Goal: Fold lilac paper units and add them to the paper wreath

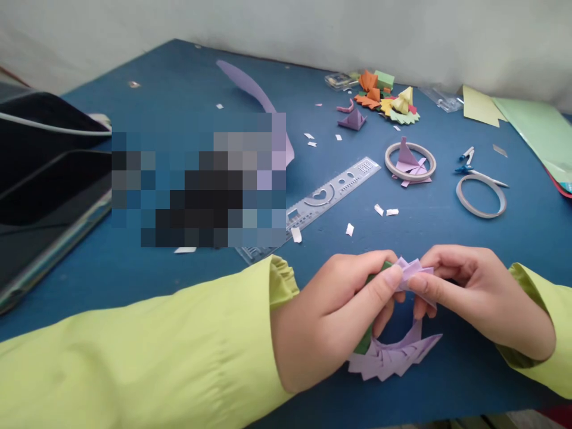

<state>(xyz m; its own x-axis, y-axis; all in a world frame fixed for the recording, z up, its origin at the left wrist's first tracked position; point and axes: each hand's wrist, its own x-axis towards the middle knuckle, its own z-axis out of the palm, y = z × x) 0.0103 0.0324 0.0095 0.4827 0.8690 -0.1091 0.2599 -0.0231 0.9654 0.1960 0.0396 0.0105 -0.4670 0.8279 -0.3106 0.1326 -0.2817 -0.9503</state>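
Note:
A curved origami piece (pixel 393 360) of interlocked lilac paper folds, with a dark green section, is held just over the blue table. My left hand (pixel 330 316) is closed round its green side, the thumb pressing on the upper lilac folds. With thumb and fingers, my right hand (pixel 478 295) pinches the same upper folds from the other side. The lower lilac folds hang in a pointed arc beneath my fingers. My fingers cover part of the green section and the spot where both hands meet.
A clear stencil ruler (pixel 333 193) lies beyond my hands. Farther right are a tape roll (pixel 388 158) round lilac folded paper, another tape ring (pixel 460 205) and a blue-and-silver compass (pixel 485 177). Colourful folded pieces (pixel 369 95), paper sheets (pixel 531 128) and white scraps lie around. Pixelation hides the left middle.

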